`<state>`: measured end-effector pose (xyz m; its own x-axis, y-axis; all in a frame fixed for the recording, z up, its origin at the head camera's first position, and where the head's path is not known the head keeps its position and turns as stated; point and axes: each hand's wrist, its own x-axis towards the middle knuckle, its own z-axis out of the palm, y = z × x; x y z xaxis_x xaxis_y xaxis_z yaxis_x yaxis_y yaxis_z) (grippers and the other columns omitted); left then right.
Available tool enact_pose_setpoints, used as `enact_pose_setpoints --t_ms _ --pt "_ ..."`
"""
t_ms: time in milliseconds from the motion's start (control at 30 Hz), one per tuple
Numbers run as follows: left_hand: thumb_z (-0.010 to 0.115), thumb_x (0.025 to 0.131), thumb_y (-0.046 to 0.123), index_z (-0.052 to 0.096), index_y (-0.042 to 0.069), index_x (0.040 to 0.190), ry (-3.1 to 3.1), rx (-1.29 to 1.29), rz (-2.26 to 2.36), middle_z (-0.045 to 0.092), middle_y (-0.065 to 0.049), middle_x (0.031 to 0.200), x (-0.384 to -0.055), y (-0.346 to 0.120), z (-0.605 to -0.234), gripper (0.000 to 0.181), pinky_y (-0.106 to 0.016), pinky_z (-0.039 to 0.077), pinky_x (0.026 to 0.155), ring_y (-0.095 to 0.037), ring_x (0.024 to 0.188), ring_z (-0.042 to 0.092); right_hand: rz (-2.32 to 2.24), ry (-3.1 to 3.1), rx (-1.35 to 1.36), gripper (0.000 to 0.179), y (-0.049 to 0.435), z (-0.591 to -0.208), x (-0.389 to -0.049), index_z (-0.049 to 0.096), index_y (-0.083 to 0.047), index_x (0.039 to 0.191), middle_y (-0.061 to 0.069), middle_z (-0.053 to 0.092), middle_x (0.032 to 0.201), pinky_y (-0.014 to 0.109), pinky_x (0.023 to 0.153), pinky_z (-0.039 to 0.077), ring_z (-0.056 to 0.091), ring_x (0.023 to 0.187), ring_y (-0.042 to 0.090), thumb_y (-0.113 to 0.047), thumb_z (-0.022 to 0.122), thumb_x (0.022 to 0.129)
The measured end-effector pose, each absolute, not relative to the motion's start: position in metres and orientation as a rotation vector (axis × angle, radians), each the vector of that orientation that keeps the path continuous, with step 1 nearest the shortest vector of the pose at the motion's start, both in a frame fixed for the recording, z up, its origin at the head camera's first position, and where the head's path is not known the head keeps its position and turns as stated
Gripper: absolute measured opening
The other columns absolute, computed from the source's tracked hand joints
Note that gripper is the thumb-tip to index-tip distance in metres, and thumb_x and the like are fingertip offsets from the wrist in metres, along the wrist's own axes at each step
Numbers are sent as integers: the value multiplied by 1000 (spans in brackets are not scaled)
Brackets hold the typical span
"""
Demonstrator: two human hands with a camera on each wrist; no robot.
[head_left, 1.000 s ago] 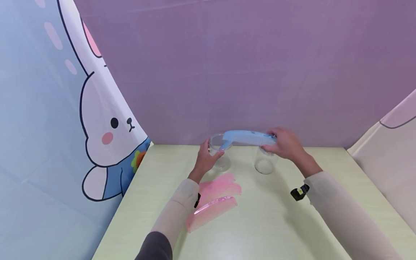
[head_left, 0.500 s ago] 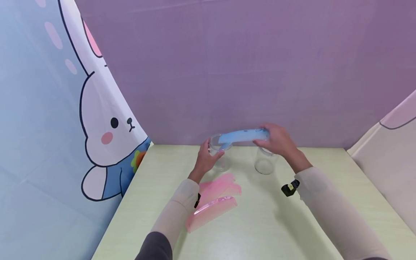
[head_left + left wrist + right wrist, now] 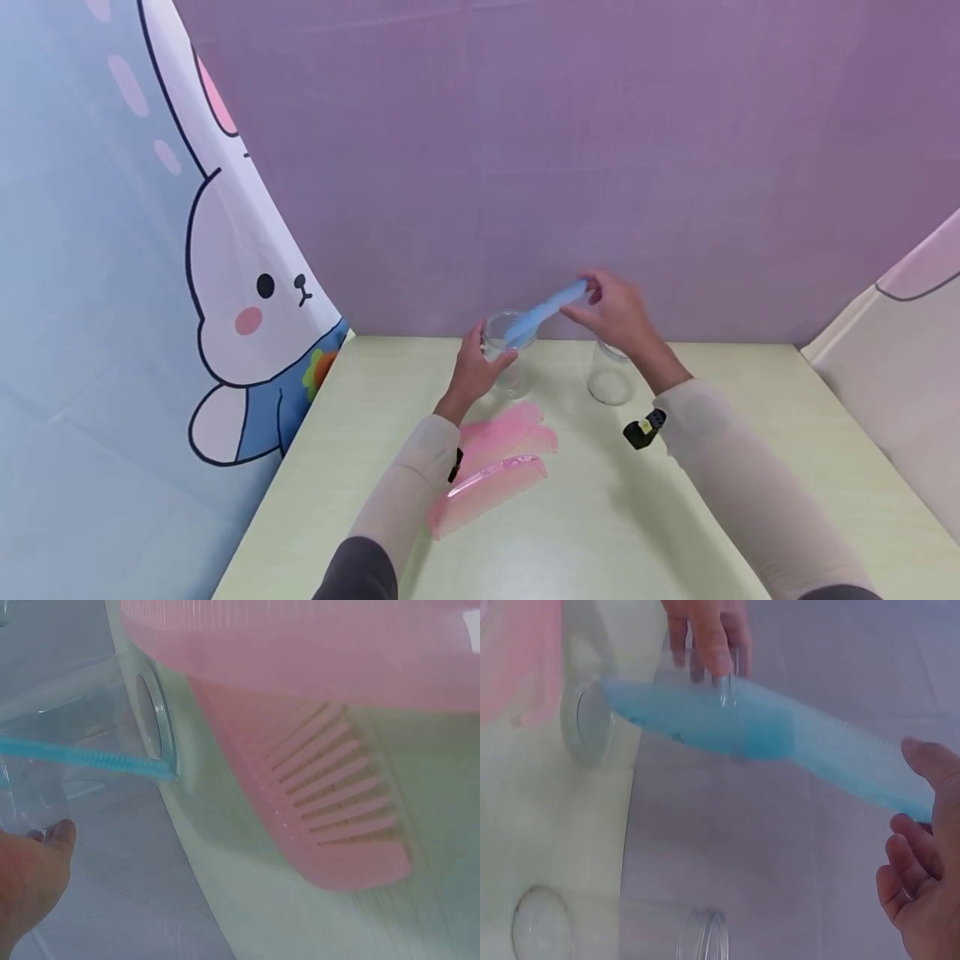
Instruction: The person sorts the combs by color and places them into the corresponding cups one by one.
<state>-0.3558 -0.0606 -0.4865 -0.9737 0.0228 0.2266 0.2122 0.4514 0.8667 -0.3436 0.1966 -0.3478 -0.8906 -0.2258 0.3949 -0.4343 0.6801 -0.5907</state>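
Note:
My left hand [image 3: 474, 367] grips a clear jar [image 3: 514, 381] standing at the back of the table, thumb and fingers round its side. A blue comb [image 3: 671, 724] leans inside that jar, its end near the bottom. My right hand [image 3: 618, 312] pinches the outer end of another blue comb [image 3: 847, 757] between thumb and fingers. This comb slants down to the left, its lower end at the jar's mouth and overlapping the first comb in the right wrist view. How deep it reaches is hard to tell through the clear wall.
A second clear jar [image 3: 611, 386] stands upright to the right, below my right forearm. Several pink combs [image 3: 489, 493] lie on the table [image 3: 600, 517] in front of the left jar, partly under my left arm. A purple cloth [image 3: 525, 167] hangs behind the table.
My right hand has moved left and slightly up, tilting the held blue comb from nearly level to a downward slant into the jar's mouth. My left hand stays on the jar.

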Motion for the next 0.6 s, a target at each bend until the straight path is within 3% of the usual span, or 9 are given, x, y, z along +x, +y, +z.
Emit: enact_pose_setpoints --t_ms 367,600 --pt "77 89 44 26 7 160 -2534 -192 -1522 40 -19 156 -356 -62 -484 95 -54 39 116 -36 141 45 1093 -2553 561 55 198 -349 -346 54 1 139 24 65 129 51 89 55 63 109 39 -21 75 93" --pt "78 88 46 21 6 162 -2645 -173 -1415 27 -18 164 -351 -76 -477 101 -56 33 121 -39 150 33 1073 -2604 554 54 212 -360 -348 53 -1 141 23 61 132 53 93 54 61 112 39 -25 71 96"
